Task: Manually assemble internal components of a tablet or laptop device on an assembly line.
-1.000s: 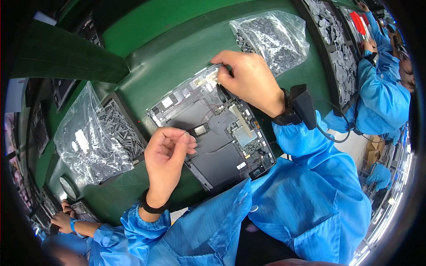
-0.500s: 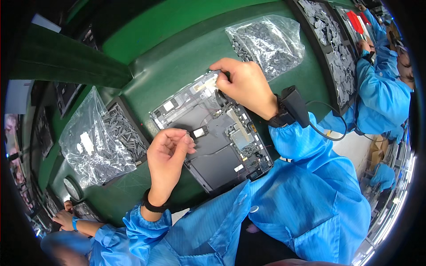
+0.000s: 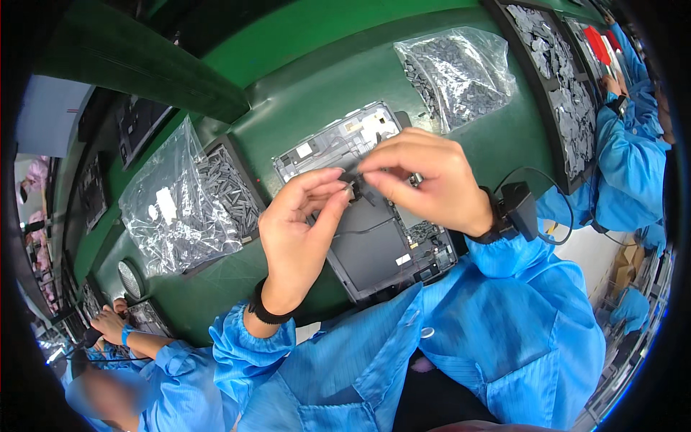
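In the head view, we have an opened laptop [image 3: 371,252] at the middle of the green table [image 3: 288,108], under our hands. At its 9 o'clock, our left hand [image 3: 296,227] pinches a small dark piece [image 3: 352,183] between thumb and fingertips. At its 2 o'clock, our right hand [image 3: 440,173] brings bent fingers beside that piece; we cannot tell whether they grip it. Farther out lie one bag [image 3: 169,205] at 9 o'clock and a second bag [image 3: 468,75] at 1.

Green table [image 3: 338,90] with soft sheen; dark green beam [image 3: 137,61] at upper left; pale floor [image 3: 586,263], brown carton [image 3: 628,261] at right.
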Available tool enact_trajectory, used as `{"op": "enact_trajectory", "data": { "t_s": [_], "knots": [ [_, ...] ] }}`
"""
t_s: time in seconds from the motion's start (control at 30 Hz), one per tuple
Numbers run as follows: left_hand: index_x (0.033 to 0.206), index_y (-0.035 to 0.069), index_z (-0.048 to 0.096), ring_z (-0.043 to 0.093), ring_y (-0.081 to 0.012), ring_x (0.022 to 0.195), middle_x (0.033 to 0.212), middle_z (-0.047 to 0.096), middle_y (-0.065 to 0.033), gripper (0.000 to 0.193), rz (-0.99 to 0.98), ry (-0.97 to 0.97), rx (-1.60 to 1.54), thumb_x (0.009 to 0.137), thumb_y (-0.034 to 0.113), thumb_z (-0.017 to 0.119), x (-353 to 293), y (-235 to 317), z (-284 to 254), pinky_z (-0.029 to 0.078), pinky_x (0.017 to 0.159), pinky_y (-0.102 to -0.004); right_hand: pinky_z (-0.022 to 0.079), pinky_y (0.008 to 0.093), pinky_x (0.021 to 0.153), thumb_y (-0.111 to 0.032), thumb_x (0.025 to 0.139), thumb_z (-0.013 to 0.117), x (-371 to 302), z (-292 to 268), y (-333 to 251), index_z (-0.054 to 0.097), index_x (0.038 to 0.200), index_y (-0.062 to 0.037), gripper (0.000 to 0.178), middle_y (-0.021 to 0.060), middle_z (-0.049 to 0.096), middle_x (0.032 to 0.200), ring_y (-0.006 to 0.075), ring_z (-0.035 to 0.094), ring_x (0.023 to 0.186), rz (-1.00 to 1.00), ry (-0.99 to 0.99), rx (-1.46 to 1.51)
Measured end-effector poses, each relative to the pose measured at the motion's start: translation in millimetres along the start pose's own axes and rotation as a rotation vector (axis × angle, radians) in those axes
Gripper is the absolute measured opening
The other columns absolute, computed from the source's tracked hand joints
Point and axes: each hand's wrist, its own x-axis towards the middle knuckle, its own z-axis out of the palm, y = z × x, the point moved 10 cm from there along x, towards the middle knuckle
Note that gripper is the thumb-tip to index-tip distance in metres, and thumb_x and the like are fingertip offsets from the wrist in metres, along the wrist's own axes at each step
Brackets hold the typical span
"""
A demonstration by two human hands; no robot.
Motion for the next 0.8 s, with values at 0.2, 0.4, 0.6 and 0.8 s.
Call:
{"op": "enact_trajectory", "data": {
  "t_s": [0.2, 0.4, 0.6, 0.8],
  "knots": [
    [0.115, 0.001, 0.063, 0.069, -0.0146, 0.082, 0.09, 0.072, -0.0109, 0.031, 0.279, -0.064, 0.415, 0.084, -0.007, 0.066, 5, 29, 23, 0.057, 0.075, -0.0279, 0.05, 0.033, 0.065, -0.006, 0.076, 0.075, -4, 1, -17, 0.07, 0.089, -0.0031, 0.014, 0.0078, 0.067, 0.083, 0.0246, 0.062, 0.073, -0.245, -0.035, -0.168],
    [0.121, -0.001, 0.058, 0.069, -0.015, 0.084, 0.095, 0.071, -0.0115, 0.034, -0.062, -0.223, 0.096, 0.088, -0.005, 0.063, 19, 2, 35, 0.057, 0.074, -0.0275, 0.052, 0.0346, 0.067, -0.008, 0.077, 0.069, 4, -5, -3, 0.067, 0.082, -0.0038, 0.007, 0.0118, 0.066, 0.074, 0.03, 0.065, 0.072, -0.125, -0.179, -0.115],
    [0.127, -0.004, 0.052, 0.068, -0.0165, 0.088, 0.098, 0.07, -0.0138, 0.035, -0.22, -0.229, -0.088, 0.093, -0.003, 0.059, 23, -4, 39, 0.057, 0.079, -0.0273, 0.051, 0.0302, 0.058, -0.008, 0.082, 0.068, 1, -6, 36, 0.068, 0.087, 0.0002, 0.01, 0.0127, 0.068, 0.073, 0.02, 0.067, 0.062, 0.332, -0.156, 0.183],
    [0.125, -0.004, 0.053, 0.068, -0.0173, 0.089, 0.099, 0.07, -0.0148, 0.033, -0.141, -0.212, -0.114, 0.093, -0.002, 0.059, 25, -2, 36, 0.057, 0.078, -0.0276, 0.051, 0.0253, 0.063, -0.009, 0.088, 0.066, 0, -2, 47, 0.069, 0.09, 0.0008, 0.01, 0.007, 0.07, 0.078, 0.0105, 0.066, 0.072, 0.364, -0.171, 0.305]
  ]
}}
